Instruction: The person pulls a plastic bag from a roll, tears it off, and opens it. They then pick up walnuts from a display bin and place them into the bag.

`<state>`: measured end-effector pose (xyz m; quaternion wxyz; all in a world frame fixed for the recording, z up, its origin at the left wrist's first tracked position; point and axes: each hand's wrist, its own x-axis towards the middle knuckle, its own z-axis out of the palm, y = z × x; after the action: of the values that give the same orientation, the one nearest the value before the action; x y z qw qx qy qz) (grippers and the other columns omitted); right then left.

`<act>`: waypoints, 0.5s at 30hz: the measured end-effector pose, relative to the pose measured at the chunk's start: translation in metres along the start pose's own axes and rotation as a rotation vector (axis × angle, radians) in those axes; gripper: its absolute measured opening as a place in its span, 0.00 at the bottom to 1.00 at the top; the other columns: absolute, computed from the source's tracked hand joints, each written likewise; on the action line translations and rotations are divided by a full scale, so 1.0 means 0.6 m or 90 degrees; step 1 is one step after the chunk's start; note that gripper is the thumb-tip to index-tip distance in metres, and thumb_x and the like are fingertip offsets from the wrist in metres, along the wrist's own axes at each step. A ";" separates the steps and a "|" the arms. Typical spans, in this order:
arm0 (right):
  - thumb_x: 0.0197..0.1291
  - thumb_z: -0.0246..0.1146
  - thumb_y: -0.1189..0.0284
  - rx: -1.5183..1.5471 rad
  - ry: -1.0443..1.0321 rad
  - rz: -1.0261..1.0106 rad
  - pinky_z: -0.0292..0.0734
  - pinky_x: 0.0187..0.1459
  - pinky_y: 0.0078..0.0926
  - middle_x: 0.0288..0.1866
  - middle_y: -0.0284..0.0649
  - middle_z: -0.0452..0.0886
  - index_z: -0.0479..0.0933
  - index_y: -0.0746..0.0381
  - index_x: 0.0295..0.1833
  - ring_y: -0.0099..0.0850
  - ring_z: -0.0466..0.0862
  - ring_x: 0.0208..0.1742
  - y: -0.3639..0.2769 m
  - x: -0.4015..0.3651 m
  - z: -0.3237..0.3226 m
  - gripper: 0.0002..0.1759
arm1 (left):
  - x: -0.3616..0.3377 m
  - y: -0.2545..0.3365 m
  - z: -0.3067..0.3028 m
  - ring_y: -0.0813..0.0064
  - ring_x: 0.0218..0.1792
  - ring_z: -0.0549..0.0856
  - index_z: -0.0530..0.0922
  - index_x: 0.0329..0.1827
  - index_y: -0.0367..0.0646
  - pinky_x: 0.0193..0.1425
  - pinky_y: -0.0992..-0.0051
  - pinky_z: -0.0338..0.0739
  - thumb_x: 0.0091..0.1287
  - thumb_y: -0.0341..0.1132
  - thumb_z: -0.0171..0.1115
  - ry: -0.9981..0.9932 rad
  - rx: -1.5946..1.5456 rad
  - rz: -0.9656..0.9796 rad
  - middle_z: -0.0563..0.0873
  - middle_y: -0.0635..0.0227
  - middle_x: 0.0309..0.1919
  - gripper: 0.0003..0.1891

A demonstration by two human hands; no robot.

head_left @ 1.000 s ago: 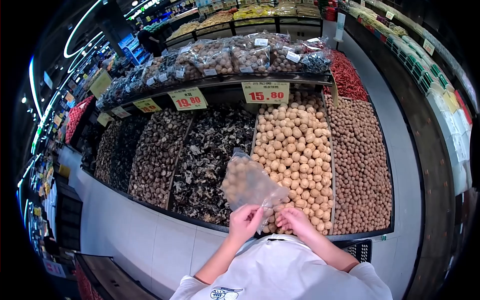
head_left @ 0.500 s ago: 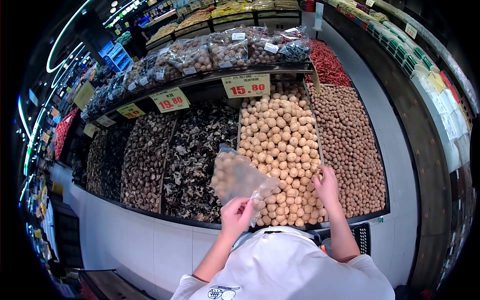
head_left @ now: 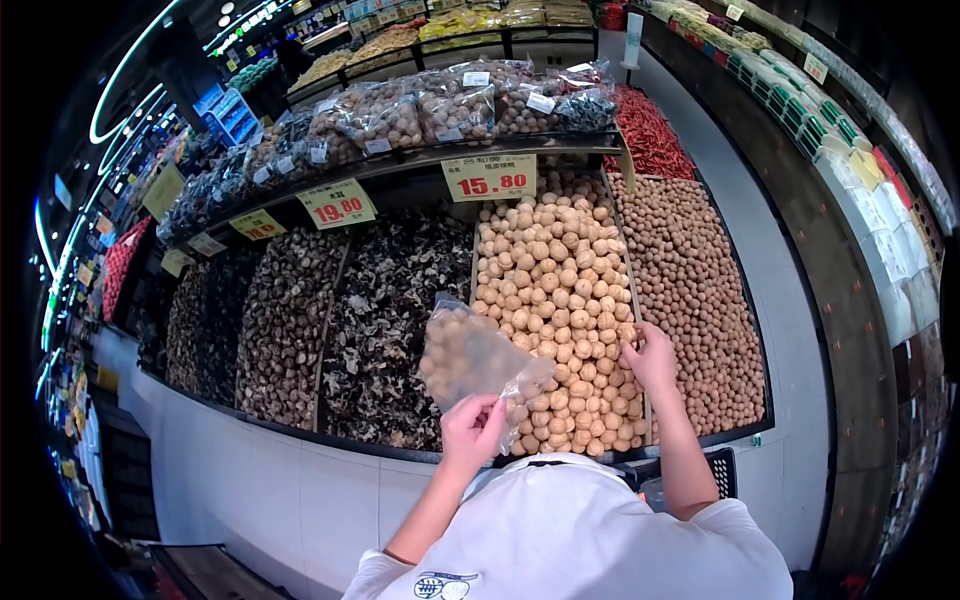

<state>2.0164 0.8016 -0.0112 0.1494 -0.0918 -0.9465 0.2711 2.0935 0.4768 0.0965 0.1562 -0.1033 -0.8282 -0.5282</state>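
Observation:
My left hand (head_left: 473, 425) is closed on the gathered edge of a clear plastic bag (head_left: 480, 355). Several walnuts show through the bag, which lies over the border between the walnuts (head_left: 560, 290) and the dark dried fungus (head_left: 395, 310). At the right side of the walnut bin, my right hand (head_left: 650, 355) has its thumb and fingers closed on a walnut (head_left: 628, 332). Small brown round nuts or fruits (head_left: 695, 310) fill the bin just right of that hand.
Above the bins runs a shelf (head_left: 400, 155) with bagged goods and price signs (head_left: 490, 178). Dried red chillies (head_left: 645, 130) lie at the back right. A dark basket (head_left: 721, 472) is beside my right forearm. Another display (head_left: 850, 290) stands far right.
The view has shifted slightly. My right hand has moved a little up relative to the walnuts; my left hand still holds the bag in the same place.

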 end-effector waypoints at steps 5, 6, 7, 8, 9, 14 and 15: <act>0.72 0.64 0.68 0.917 -0.023 0.233 0.77 0.37 0.18 0.47 0.36 0.83 0.76 0.63 0.60 0.22 0.82 0.39 -0.037 -0.040 -0.088 0.16 | -0.002 -0.001 -0.002 0.88 0.24 0.79 0.85 0.37 0.34 0.27 0.85 0.71 0.69 0.25 0.68 -0.002 -0.007 -0.001 0.83 0.71 0.25 0.03; 0.73 0.63 0.65 1.036 -0.028 0.246 0.77 0.38 0.20 0.48 0.36 0.82 0.76 0.62 0.60 0.23 0.83 0.40 -0.054 -0.050 -0.106 0.16 | -0.002 -0.001 -0.003 0.87 0.24 0.79 0.85 0.37 0.34 0.27 0.85 0.71 0.68 0.25 0.68 -0.003 -0.004 0.006 0.83 0.71 0.25 0.03; 0.73 0.63 0.65 1.034 -0.022 0.249 0.77 0.38 0.20 0.48 0.36 0.82 0.76 0.62 0.60 0.23 0.83 0.40 -0.058 -0.057 -0.112 0.16 | 0.000 -0.001 -0.003 0.87 0.24 0.79 0.85 0.37 0.34 0.27 0.85 0.71 0.68 0.25 0.68 -0.008 -0.007 0.006 0.83 0.71 0.25 0.03; 0.74 0.61 0.64 1.080 -0.077 0.291 0.77 0.38 0.21 0.49 0.35 0.82 0.76 0.61 0.58 0.25 0.82 0.41 -0.060 -0.065 -0.118 0.15 | 0.001 -0.001 -0.003 0.87 0.24 0.79 0.85 0.37 0.34 0.27 0.85 0.71 0.68 0.25 0.69 -0.010 -0.011 0.005 0.84 0.71 0.25 0.03; 0.75 0.60 0.62 1.126 -0.134 0.333 0.78 0.39 0.23 0.49 0.35 0.82 0.77 0.59 0.57 0.26 0.82 0.41 -0.059 -0.074 -0.122 0.14 | 0.002 0.000 -0.002 0.87 0.24 0.79 0.85 0.37 0.34 0.27 0.85 0.71 0.68 0.25 0.69 -0.011 -0.015 0.004 0.84 0.71 0.25 0.03; 0.70 0.66 0.68 1.002 -0.215 0.546 0.66 0.29 0.19 0.33 0.31 0.75 0.74 0.55 0.41 0.22 0.74 0.30 -0.066 -0.119 -0.045 0.07 | 0.005 -0.002 0.000 0.87 0.24 0.79 0.85 0.37 0.34 0.27 0.84 0.72 0.68 0.25 0.69 -0.026 -0.022 0.005 0.84 0.71 0.26 0.03; 0.70 0.65 0.68 1.005 -0.244 0.580 0.66 0.27 0.18 0.33 0.31 0.76 0.74 0.55 0.42 0.22 0.75 0.29 -0.077 -0.128 -0.036 0.06 | 0.005 0.000 -0.001 0.87 0.24 0.80 0.85 0.37 0.35 0.27 0.84 0.72 0.68 0.25 0.69 -0.031 -0.019 0.000 0.84 0.71 0.26 0.03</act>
<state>2.0915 0.7539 0.0131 -0.1112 -0.2801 -0.3687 0.8793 2.0904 0.4765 0.0978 0.1344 -0.1185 -0.8236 -0.5381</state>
